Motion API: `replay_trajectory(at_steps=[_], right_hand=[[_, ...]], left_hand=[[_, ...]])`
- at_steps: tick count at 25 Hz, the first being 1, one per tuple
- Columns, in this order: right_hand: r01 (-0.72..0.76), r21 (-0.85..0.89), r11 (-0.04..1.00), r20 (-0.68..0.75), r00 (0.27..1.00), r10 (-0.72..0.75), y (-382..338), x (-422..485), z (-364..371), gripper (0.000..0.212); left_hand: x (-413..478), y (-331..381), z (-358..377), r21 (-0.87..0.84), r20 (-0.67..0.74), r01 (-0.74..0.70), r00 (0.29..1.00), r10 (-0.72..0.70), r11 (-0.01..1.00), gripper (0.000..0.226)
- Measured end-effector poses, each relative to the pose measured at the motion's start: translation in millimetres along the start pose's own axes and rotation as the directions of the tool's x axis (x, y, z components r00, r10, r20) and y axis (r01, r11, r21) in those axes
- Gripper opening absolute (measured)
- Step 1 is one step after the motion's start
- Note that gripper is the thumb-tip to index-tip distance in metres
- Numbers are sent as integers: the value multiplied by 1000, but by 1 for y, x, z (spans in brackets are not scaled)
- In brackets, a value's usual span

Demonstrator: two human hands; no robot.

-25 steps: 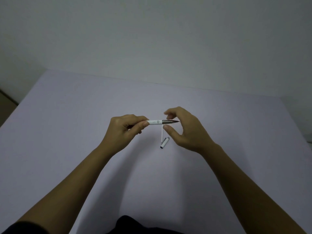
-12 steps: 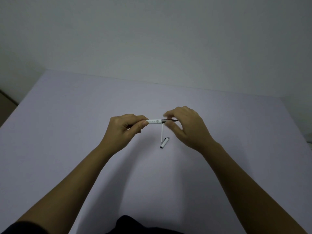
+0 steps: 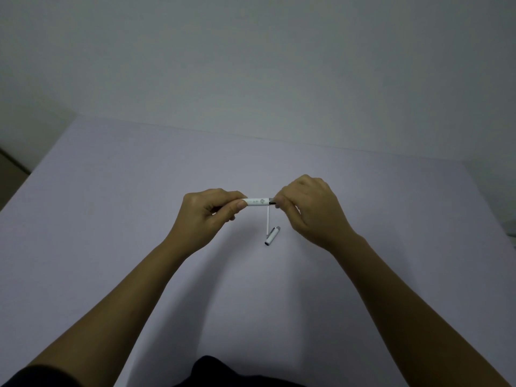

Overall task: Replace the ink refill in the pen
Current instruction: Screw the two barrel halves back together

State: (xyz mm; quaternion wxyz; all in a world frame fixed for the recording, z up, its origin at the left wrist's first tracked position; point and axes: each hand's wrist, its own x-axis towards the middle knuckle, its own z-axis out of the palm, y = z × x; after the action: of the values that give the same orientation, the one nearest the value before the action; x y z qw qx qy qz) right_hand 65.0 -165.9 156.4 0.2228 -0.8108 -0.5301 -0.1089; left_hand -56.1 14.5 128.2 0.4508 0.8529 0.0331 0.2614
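Pale lavender table [image 3: 111, 219] fills the lower view; plain grey-white wall [image 3: 251, 65] behind it. Dim light.

Left forearm enters from the lower left corner, dark sleeve [image 3: 36, 377] at its base. Left hand [image 3: 205, 212] raised above the table centre, fingers curled and clamped around the rear part of the pen [image 3: 258, 202]. Thumb pressed along the near side of the barrel, thumb tip at the point where the white barrel emerges from the fist.

Pen lies horizontal between the two hands, held off the table. White barrel exposed in the gap between the hands, with a small grey printed mark near its right end. A dark metallic collar sits just at the right end of the white section, where the other hand begins.

Below the pen, on the table: a thin white refill [image 3: 268, 220], running nearly straight toward the viewer. Its near end lies just beside a short white pen cap [image 3: 272, 236], which lies angled, silvery end up-right, dark end down-left. Whether refill and cap touch cannot be told.

Right hand [image 3: 310, 210] closed over the pen's front end; thumb and fingertips pinch the tip section, hiding the point entirely. Right forearm runs off to the lower right corner.

Dark clothing [image 3: 223, 372] at the bottom edge, centre.
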Motion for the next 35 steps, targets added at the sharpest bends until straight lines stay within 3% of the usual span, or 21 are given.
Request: replay_trajectory(at_steps=[3,7,10,14,18,21,24,27,30,32,33,35], right_hand=[[-64,74,995,28,998,62,0,0,-3,28],[-7,-29,1000,4,1000,7,0,1,0,29],[-44,19,999,31,999,43,1,2,-3,30],[41,-83,996,5,999,-41,0,0,0,28],[-5,-2,1000,19,1000,5,-1,0,-4,29],[38,-101,994,15,999,-37,-1,2,-2,25],[41,-169,985,49,998,-33,-2,4,2,35],[-71,-95,993,158,984,85,1,8,8,51],[-238,148,960,124,968,220,17,4,22,49],[-445,367,817,92,891,444,36,1,36,42],[-527,390,755,84,837,540,47,-2,46,38],[-683,273,678,109,722,684,66,-13,71,27]], left_hand=[[0,1,-1,-6,-8,1,1000,-1,1000,19],[0,0,-1,-4,1,-4,1000,4,1000,18],[-1,2,0,-12,-10,-6,1000,6,1000,23],[-1,2,0,-18,-5,-1,1000,1,1000,22],[-1,2,1,-24,-16,11,1000,-11,1000,19],[0,1,2,-10,-1,11,1000,-11,1000,18],[0,-1,4,5,1,-3,1000,3,1000,16],[-1,-6,7,36,4,-9,1000,9,999,18],[-3,-13,9,23,8,34,999,-34,999,17],[-3,-18,9,-10,-10,77,997,-77,997,16],[-2,-21,10,-34,-21,106,994,-106,994,17],[-1,-25,11,-88,-36,169,984,-173,982,16]])
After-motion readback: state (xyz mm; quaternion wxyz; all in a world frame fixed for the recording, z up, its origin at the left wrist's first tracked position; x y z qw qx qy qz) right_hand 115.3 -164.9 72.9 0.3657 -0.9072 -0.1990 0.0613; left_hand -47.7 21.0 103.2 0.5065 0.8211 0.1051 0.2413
